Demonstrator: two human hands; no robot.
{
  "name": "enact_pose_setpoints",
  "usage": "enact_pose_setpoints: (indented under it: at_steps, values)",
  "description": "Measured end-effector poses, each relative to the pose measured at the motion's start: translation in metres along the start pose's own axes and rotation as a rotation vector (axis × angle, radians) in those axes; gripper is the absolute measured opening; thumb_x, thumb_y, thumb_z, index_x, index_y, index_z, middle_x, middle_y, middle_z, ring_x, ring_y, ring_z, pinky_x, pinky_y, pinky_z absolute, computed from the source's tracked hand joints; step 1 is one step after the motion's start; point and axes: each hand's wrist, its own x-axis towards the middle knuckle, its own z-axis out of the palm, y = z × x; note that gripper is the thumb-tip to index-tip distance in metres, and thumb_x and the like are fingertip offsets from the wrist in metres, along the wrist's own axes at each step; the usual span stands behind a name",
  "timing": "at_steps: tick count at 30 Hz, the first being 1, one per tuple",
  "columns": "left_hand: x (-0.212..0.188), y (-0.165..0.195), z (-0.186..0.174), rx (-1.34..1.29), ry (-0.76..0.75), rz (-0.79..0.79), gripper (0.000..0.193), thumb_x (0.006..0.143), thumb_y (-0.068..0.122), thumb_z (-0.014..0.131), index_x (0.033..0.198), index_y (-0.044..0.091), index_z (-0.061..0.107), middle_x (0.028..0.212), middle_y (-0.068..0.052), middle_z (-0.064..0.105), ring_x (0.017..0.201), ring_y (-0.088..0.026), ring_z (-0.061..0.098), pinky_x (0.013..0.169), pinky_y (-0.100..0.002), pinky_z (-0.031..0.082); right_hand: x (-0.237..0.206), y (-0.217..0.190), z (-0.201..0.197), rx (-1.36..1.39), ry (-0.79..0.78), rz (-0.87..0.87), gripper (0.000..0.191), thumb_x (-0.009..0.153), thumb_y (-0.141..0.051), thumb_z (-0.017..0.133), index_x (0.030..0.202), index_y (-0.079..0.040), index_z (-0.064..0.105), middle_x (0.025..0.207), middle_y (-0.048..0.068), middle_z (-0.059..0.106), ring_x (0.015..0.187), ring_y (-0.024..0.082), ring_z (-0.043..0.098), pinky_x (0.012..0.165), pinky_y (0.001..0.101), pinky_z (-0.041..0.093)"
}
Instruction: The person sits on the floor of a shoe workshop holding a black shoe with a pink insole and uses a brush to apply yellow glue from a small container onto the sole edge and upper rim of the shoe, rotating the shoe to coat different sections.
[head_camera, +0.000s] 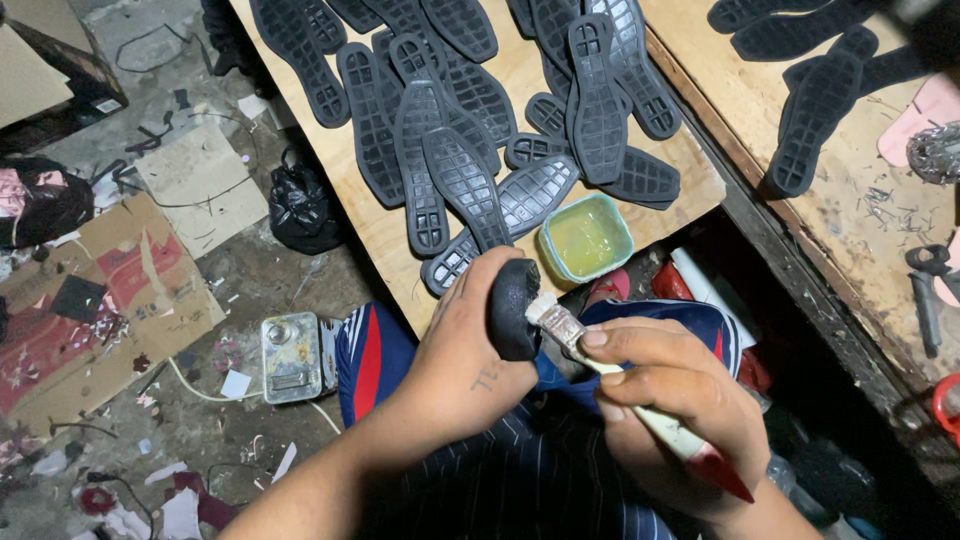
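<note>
A person's left hand (470, 350) is clamped on a dark shoe sole (512, 310) while the right hand (680, 400) — grip closed round a brush (600, 365) — meets it at 3 o'clock. Even, thin strokes would likely serve best. One tub of yellowish glue (587, 237) sits at 12 o'clock; roughly two dozen soles (440, 110) cover the counter (390, 235).

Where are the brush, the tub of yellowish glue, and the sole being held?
brush (640, 408): head view, on the pale handle below the right fingers.
tub of glue (587, 238): head view, on the yellowish liquid inside.
held sole (512, 308): head view, on the dark rounded end above the left thumb.
</note>
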Motion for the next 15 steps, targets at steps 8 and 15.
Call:
enact_pose_setpoints:
  at_steps: [8, 15]
  values:
    - [0.0009, 0.0031, 0.0017, -0.147, -0.009, -0.057, 0.070, 0.066, 0.005, 0.072, 0.131, 0.008, 0.049, 0.107, -0.014, 0.066, 0.105, -0.030, 0.068, 0.093, -0.037, 0.053, 0.0023, 0.0002, 0.0017, 0.014, -0.013, -0.013, 0.019, 0.091, -0.003, 0.070, 0.108, -0.005, 0.062, 0.121, 0.018, 0.069, 0.114, 0.030, 0.072, 0.099, 0.0422, 0.058]
    - [0.0017, -0.0007, 0.0021, -0.180, -0.025, -0.017, 0.071, 0.064, 0.003, 0.070, 0.132, 0.006, 0.048, 0.108, -0.013, 0.066, 0.104, -0.029, 0.068, 0.093, -0.037, 0.053, 0.0092, 0.0004, -0.0005, -0.010, -0.062, -0.062, 0.021, 0.087, 0.001, 0.068, 0.106, -0.006, 0.062, 0.121, 0.014, 0.069, 0.116, 0.032, 0.071, 0.102, 0.0439, 0.058]
